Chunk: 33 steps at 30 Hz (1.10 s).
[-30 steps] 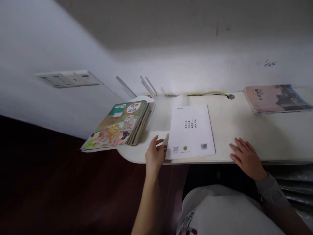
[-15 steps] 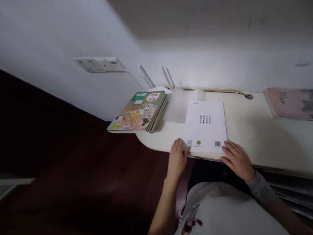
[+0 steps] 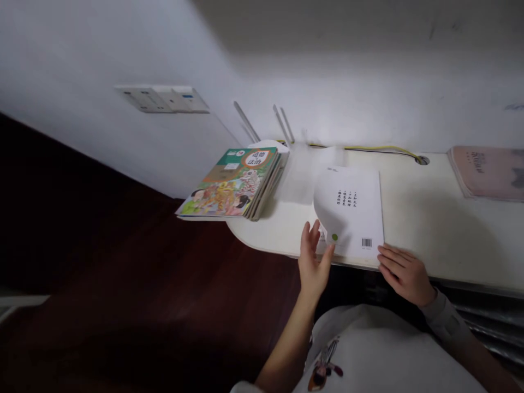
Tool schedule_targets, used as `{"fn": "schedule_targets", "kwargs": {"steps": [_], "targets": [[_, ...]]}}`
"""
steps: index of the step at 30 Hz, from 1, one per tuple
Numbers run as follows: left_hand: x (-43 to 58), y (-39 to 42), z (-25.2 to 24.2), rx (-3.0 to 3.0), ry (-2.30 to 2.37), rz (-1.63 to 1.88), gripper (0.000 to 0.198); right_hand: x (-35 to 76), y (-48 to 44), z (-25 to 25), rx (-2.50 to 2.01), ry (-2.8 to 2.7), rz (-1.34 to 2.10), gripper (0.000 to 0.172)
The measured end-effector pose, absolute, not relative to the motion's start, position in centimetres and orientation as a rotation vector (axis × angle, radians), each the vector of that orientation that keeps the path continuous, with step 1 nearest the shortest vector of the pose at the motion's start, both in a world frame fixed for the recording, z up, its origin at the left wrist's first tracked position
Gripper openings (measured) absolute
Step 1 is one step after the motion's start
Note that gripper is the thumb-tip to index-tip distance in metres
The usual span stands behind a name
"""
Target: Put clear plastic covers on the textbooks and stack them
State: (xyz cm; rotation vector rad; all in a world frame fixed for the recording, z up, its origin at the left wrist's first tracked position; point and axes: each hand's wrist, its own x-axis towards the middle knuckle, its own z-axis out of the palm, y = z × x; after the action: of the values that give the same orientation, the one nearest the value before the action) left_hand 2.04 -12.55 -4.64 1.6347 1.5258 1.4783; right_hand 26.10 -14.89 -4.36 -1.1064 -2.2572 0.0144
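Observation:
A white booklet [image 3: 356, 213] lies on the desk with its back cover up, showing columns of Chinese characters, a green dot and a barcode. The left side of its cover is curled upward. At that raised lower-left corner is my left hand [image 3: 315, 262], fingers and thumb apart; the thumb tip is close to the curled edge, and whether it touches cannot be made out. My right hand [image 3: 407, 273] rests with fingers stretched out at the booklet's lower-right corner, by the desk's front edge.
Left of the booklet, a stack of textbooks [image 3: 233, 183] overhangs the desk's rounded end. Behind it stands a white device with antennas [image 3: 282, 125]. A yellow cable [image 3: 376, 148] runs along the wall to a desk hole. A pink book [image 3: 491, 172] lies at far right on the white desk [image 3: 442, 234].
The booklet's left cover edge has lifted and curled from flat. My left hand has moved right and turned, its fingers spreading. My right hand stays at the lower-right corner.

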Motion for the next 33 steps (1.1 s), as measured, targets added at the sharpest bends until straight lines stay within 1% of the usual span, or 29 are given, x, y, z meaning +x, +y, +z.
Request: {"fn": "schedule_targets", "kwargs": {"steps": [2, 4, 7, 9, 11, 13, 16, 22, 25, 29, 33], "targets": [[4.0, -11.7, -4.3, 1.677, 1.483, 1.522, 0.075, 26.6, -14.9, -4.1, -1.170, -2.179, 0.060, 0.029], [5.7, -10.9, -3.8, 1.794, 1.469, 1.533, 0.070, 28.0, -14.8, -4.0, -1.286, -2.051, 0.005, 0.030], [7.9, -10.0, -2.7, 2.143, 1.293, 1.521, 0.062, 31.7, -14.5, -4.3, -1.560, -1.847, -0.214, 0.034], [9.5, -9.6, -2.0, 2.447, 1.103, 1.398, 0.060, 34.2, -14.4, -4.9, -1.774, -1.804, -0.316, 0.046], [11.3, -9.3, -1.5, 2.711, 0.957, 1.167, 0.052, 35.9, -14.5, -5.7, -1.953, -1.847, -0.341, 0.062], [13.0, -9.2, -1.3, 2.883, 0.875, 0.899, 0.042, 36.5, -14.7, -6.4, -2.040, -1.907, -0.327, 0.068], [14.7, -9.1, -1.5, 2.992, 0.799, 0.635, 0.036, 36.2, -14.8, -6.8, -2.059, -1.936, -0.297, 0.064], [15.9, -9.3, -2.2, 3.023, 0.801, 0.503, 0.036, 35.3, -14.5, -5.7, -2.078, -1.905, -0.242, 0.048], [16.6, -9.4, -2.6, 3.001, 0.809, 0.516, 0.036, 35.2, -14.4, -5.4, -2.083, -1.886, -0.197, 0.043], [17.2, -9.1, -3.1, 3.015, 0.791, 0.557, 0.036, 35.1, -14.4, -5.3, -2.075, -1.839, -0.142, 0.042], [16.6, -8.9, -2.4, 3.057, 0.688, 0.763, 0.033, 34.8, -14.9, -4.0, -1.969, -1.715, -0.090, 0.042]]}}
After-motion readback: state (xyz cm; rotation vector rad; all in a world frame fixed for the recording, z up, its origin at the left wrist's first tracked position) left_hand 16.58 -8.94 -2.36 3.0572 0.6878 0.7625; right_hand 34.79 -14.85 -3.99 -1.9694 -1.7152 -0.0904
